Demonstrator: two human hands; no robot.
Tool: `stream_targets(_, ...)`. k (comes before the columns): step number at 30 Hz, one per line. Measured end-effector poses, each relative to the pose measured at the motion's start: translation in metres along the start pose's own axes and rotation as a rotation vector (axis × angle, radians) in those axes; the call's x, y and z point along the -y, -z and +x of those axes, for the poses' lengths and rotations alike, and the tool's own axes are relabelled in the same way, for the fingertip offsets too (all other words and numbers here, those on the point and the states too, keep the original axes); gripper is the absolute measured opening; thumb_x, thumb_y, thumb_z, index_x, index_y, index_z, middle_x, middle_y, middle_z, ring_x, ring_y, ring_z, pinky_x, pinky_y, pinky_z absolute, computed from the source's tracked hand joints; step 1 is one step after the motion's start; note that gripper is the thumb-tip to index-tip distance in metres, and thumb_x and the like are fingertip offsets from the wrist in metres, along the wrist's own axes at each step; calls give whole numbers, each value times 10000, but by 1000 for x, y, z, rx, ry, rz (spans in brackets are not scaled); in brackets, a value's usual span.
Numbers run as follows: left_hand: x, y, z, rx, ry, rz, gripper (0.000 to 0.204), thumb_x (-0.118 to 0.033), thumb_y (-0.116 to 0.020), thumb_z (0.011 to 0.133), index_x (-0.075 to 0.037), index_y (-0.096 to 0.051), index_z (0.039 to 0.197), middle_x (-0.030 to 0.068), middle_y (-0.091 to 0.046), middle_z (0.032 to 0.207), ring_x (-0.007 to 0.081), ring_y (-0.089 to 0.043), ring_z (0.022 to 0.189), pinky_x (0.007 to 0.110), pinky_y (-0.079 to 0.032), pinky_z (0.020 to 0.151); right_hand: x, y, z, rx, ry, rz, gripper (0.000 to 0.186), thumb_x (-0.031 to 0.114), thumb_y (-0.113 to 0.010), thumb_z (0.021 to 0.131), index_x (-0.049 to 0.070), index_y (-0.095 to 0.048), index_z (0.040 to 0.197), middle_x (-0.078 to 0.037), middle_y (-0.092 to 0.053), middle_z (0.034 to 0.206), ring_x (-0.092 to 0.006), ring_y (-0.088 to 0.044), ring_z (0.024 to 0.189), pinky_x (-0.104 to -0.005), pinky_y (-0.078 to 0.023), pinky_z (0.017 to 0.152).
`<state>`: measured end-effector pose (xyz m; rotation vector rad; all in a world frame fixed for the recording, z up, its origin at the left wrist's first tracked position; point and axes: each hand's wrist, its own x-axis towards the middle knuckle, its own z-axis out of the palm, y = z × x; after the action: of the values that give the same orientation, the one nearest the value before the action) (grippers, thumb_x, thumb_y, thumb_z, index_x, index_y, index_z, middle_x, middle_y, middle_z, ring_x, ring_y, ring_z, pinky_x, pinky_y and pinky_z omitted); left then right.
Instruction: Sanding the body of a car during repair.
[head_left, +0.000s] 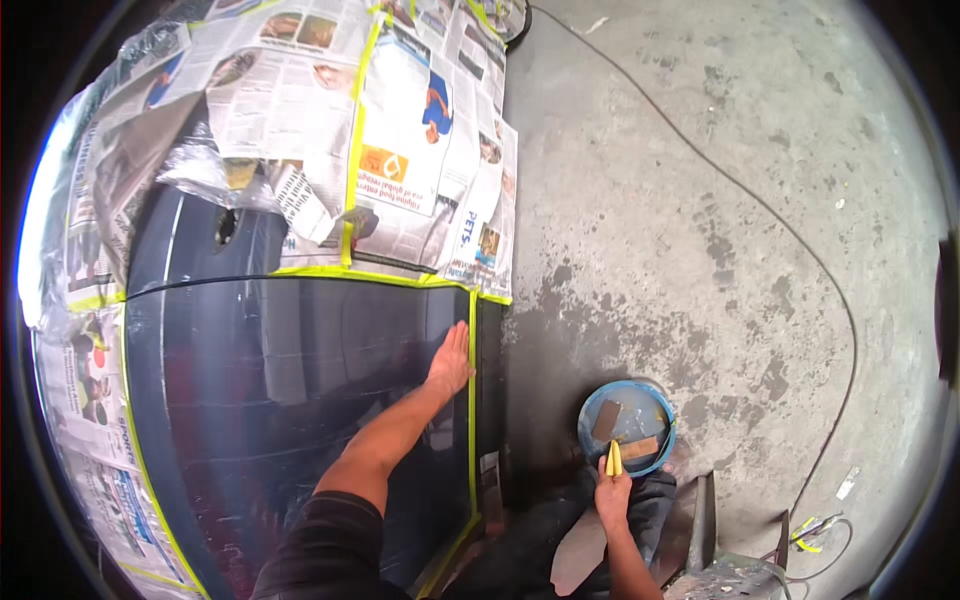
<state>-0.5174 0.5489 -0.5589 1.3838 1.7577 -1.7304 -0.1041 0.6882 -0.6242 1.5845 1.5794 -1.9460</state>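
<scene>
My left hand (449, 355) lies with fingers stretched out on the glossy dark blue car panel (270, 400), just left of its yellow-green tape border (472, 420). My right hand (610, 488) grips a folded yellow sheet (615, 457), perhaps sandpaper, over the lower edge of a round blue bucket (586, 415). Inside the bucket, a dark rectangular piece (606, 418) and a tan one (637, 447) are visible; their exact kind is hard to make out.
Taped newspaper (420, 180) and crumpled plastic (200, 165) cover the car around the panel. A long cable (700, 140) runs across the stained concrete floor (760, 200). At lower right are a metal stand (708, 520) and some tangled cord (812, 535).
</scene>
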Motion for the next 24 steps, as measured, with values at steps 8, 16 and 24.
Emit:
stream_targets(8,-91,-67,-156,36,-292,-151,825,-621,-473,1049,7,-473,1585,156,-348,1722,348,-204,1630,520,-135,1315,26,69,-47,-112,161,-46,350,301,-688,1040,-48,-705,1066,-249,-707,790,-365,-706,746,-493,-507,709)
stream_targets(16,-115,-59,-265,145,-378,-455,755,-533,-527,1063,31,-471,1561,182,-400,1675,343,-251,1609,481,-179,1314,47,145,-74,-223,195,-83,482,374,-730,1005,-76,-660,848,-269,-627,699,-339,-580,599,-464,-472,593)
stream_targets(24,-103,-39,-286,-333,-194,-735,438,-386,-663,1007,-29,-716,1254,166,-632,1377,368,-514,1407,514,-395,1177,23,169,-151,-215,190,-450,411,264,-726,966,-126,-663,849,-345,-670,764,-498,-721,801,-524,-530,658)
